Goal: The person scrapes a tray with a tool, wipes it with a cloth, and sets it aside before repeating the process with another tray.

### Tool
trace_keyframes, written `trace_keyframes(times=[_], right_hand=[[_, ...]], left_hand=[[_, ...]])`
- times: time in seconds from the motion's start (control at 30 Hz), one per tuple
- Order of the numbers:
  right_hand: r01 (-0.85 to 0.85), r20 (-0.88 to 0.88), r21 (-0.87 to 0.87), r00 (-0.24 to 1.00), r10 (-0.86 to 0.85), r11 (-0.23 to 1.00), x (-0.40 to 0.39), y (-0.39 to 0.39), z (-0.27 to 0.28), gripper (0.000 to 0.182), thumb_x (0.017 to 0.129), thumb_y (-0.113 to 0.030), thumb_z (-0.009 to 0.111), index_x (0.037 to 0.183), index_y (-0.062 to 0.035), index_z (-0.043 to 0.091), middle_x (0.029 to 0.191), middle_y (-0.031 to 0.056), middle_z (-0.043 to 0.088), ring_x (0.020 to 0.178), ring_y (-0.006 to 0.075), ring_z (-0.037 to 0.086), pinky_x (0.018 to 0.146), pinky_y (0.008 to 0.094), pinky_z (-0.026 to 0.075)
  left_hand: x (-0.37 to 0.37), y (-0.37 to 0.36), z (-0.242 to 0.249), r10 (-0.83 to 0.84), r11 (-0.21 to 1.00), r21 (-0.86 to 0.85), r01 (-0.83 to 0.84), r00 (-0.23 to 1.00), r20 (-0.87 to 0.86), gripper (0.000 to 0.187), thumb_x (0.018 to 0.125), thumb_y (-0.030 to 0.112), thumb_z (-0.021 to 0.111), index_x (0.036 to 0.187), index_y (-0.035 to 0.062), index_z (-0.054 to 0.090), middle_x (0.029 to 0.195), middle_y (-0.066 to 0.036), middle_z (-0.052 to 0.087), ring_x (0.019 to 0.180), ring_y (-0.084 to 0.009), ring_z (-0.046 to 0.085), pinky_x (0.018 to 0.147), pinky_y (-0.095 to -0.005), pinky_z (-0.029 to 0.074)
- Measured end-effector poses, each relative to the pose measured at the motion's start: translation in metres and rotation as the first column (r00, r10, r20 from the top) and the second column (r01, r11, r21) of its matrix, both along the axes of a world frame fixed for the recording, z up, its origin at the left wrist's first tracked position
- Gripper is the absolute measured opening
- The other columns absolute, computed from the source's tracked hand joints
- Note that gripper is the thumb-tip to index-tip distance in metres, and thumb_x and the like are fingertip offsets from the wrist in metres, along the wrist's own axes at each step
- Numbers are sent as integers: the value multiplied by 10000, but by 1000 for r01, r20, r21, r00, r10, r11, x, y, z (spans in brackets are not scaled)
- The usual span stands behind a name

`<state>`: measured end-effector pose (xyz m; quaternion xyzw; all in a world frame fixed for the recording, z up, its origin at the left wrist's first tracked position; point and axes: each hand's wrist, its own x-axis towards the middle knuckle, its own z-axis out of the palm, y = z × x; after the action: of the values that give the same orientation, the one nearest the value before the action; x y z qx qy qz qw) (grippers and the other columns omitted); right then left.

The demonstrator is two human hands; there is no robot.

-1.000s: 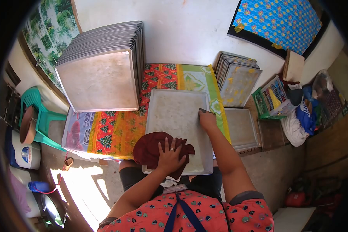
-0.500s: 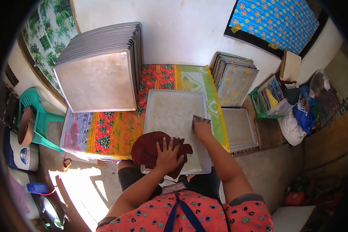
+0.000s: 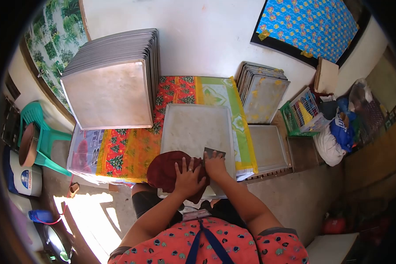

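A shallow metal baking tray (image 3: 197, 127) lies on the table and juts over its near edge toward my lap. On its near left part is a bunched maroon cloth (image 3: 163, 171). My left hand (image 3: 189, 179), a ring on one finger, rests on this cloth with its fingers spread. Close beside it, my right hand (image 3: 215, 168) grips a dark, flat scraper (image 3: 216, 152) against the tray's surface. The scraper's far edge shows beyond my fingertips. Some of the tray's near end is hidden by the cloth and my hands.
A tall stack of metal trays (image 3: 108, 94) leans at the table's back left. Smaller stained trays (image 3: 264, 97) stand at the right, above another flat tray (image 3: 266, 145). A green crate (image 3: 295, 123) sits farther right, a green plastic chair (image 3: 50, 136) at the left.
My right hand has drawn the scraper toward me and leftward across the tray, ending beside the cloth. My left hand stays on the cloth. The view has shifted slightly.
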<state>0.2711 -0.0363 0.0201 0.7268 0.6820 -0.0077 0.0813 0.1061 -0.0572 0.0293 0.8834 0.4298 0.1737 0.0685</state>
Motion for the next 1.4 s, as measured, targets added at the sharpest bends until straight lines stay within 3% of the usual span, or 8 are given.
trace_keyframes(times=[0.17, 0.37, 0.57, 0.87, 1.17, 1.4], right_hand=[[-32, 20, 31, 999, 31, 999, 11, 14, 4, 475, 901, -188, 432, 1371, -123, 451, 1287, 319, 482, 1079, 518, 531, 872, 562, 466], [216, -69, -111, 972, -224, 970, 53, 78, 15, 455, 914, -173, 426, 1361, -94, 461, 1276, 339, 475, 1066, 531, 528, 871, 585, 457], [169, 18, -35, 986, -168, 985, 12, 34, 6, 496, 912, -172, 434, 1391, -49, 404, 1315, 373, 417, 1107, 592, 469, 856, 621, 445], [140, -63, -139, 987, -150, 980, -15, 14, 18, 538, 899, -178, 452, 1410, -36, 366, 1349, 384, 373, 1131, 599, 456, 887, 621, 430], [15, -148, -226, 988, -49, 974, 9, 24, 25, 786, 785, -166, 607, 1462, -39, 230, 1389, 386, 307, 1187, 606, 395, 979, 543, 411], [-18, -168, -249, 986, -25, 968, 12, 19, 38, 835, 746, -153, 643, 1461, -42, 226, 1406, 383, 276, 1206, 602, 375, 977, 526, 421]], left_hand=[[0, 0, -1, -4, 1000, 11, 4, 1000, 8, 593, 819, 508, 550, 1282, 136, 537, 1435, -194, 367, 1354, -472, 228, 1061, -668, 94], [-1, -1, 1, 14, 1000, -12, -14, 1000, 5, 591, 819, 507, 555, 1294, 156, 529, 1437, -188, 367, 1364, -458, 223, 1069, -656, 93], [1, 0, 2, 13, 1000, -2, -13, 1000, 1, 593, 816, 498, 561, 1298, 155, 525, 1437, -191, 367, 1359, -463, 229, 1064, -663, 94], [0, 1, -2, 8, 1000, 13, -8, 1000, 4, 600, 806, 502, 573, 1296, 159, 527, 1436, -187, 373, 1356, -468, 232, 1060, -667, 97], [-1, -2, 0, 3, 1000, 17, -3, 1000, 20, 590, 820, 511, 552, 1294, 161, 529, 1446, -192, 362, 1361, -472, 224, 1069, -658, 89], [-2, -1, 0, 5, 1000, 20, -5, 1000, 25, 588, 825, 515, 545, 1293, 159, 531, 1443, -195, 367, 1364, -469, 220, 1073, -653, 78]])
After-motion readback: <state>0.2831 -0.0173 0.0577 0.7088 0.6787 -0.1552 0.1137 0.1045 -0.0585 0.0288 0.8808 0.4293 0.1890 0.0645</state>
